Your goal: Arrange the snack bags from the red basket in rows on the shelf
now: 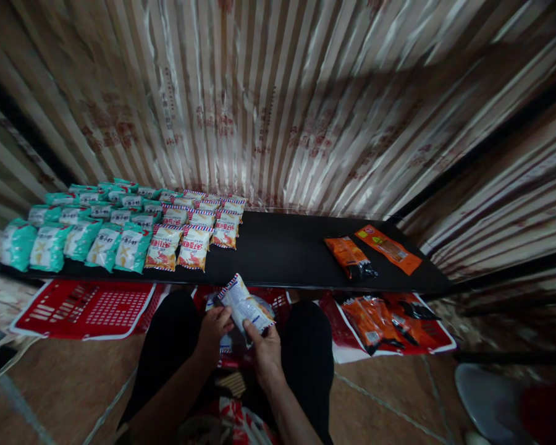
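Observation:
Between my knees, in front of the black shelf's near edge, I hold a small white snack packet (245,306) with striped ends, its printed back side up. My left hand (214,330) pinches its left end, and my right hand (263,347) grips its lower right part with the thumb on top. Below it, a red basket (282,303) holds more packets, mostly hidden by my hands. On the shelf ahead, white-and-orange snack packets (194,246) stand in rows, beside several rows of teal snack packets (104,244) at the left.
On the right of the black shelf (278,247) lie an orange-and-black packet (347,254) and a flat orange packet (389,247). Beneath the shelf are a red basket (92,309) at left and another with orange packets (375,318) at right. A striped curtain (259,111) hangs behind.

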A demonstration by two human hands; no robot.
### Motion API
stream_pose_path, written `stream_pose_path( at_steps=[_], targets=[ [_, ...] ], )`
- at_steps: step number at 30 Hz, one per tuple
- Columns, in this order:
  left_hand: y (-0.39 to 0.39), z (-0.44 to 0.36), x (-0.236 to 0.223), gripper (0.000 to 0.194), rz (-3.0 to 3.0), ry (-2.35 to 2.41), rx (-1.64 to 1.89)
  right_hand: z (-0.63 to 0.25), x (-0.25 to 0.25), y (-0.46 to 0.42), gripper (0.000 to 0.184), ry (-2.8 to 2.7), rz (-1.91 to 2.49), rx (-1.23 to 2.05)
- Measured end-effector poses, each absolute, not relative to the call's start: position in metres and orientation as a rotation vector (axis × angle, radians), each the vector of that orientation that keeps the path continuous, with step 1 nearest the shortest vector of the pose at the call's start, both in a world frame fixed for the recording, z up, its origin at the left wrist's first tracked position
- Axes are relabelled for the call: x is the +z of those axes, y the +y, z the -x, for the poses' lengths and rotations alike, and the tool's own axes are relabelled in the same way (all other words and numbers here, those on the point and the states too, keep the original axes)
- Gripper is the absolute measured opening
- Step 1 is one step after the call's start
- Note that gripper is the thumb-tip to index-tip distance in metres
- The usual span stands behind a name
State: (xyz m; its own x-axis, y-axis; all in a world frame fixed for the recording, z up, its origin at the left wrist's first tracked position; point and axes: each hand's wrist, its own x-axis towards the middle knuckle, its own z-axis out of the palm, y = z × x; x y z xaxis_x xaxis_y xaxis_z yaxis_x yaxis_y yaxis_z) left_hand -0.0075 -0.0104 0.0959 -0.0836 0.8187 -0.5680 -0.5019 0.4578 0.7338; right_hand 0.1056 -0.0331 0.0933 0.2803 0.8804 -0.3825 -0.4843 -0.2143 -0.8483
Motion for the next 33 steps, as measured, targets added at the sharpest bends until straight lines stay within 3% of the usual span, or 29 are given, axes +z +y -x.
stream_pose_path(
  at_steps=[15,22,29,33],
  targets=[
    [-0.011,0.01,0.111,0.038,-0.538,1.14,1.105,-0.114,0.085,-0.038,0.03,-1.146,1.366,0.826],
    [-0.014,0.01,0.116,0.043,-0.518,1.051,1.114,-0.119,0.076,-0.043,0.038,-1.378,1.321,0.675],
    [-0.016,0.013,0.107,0.068,-0.636,0.95,1.162,-0.126,0.077,-0.048,0.051,-1.732,1.249,0.44],
    [-0.017,0.016,0.102,0.07,-0.704,0.947,1.139,-0.127,0.081,-0.049,0.055,-1.842,1.229,0.326]
  ],
)
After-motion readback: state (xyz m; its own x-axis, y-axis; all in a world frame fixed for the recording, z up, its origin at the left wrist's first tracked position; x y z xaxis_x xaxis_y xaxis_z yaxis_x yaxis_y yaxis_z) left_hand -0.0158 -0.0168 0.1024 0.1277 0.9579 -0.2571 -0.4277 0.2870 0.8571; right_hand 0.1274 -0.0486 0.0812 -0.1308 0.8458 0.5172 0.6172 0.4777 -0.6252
